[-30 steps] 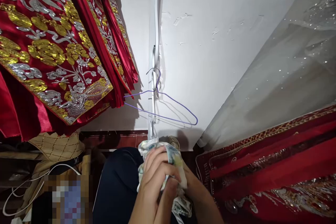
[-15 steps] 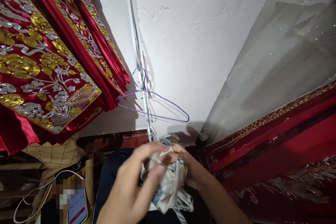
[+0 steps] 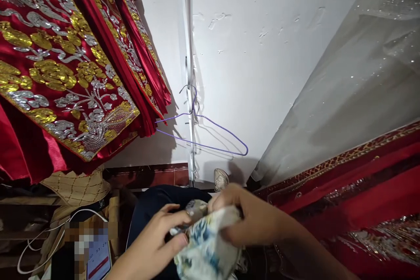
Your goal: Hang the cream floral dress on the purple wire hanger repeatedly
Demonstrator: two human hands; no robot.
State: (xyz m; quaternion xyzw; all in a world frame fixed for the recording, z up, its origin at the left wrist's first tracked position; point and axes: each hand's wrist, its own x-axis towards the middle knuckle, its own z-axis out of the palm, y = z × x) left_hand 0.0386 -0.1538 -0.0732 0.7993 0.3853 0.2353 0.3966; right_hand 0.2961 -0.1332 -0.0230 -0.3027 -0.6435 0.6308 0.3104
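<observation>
A crumpled white cloth (image 3: 205, 245) with a blue and yellow-green print lies bunched above my lap at the bottom middle. My right hand (image 3: 249, 216) grips its upper right part, the fingers curled over the fabric and somewhat blurred. At the cloth's left edge, my left hand (image 3: 164, 232) pinches it between thumb and fingers. Folds and my own fingers hide the cloth's full shape.
A purple wire hanger (image 3: 223, 129) hangs on a metal rail (image 3: 187, 30) against the white wall. Red embroidered garments (image 3: 59, 74) hang at left. A phone (image 3: 98, 256) showing a timer lies lower left. Plastic-covered red garments (image 3: 370, 175) stand at right.
The view has shifted so the hanger and rail sit further right. My right hand has risen over the cloth, the left has moved down-left, and more printed fabric is spread out.
</observation>
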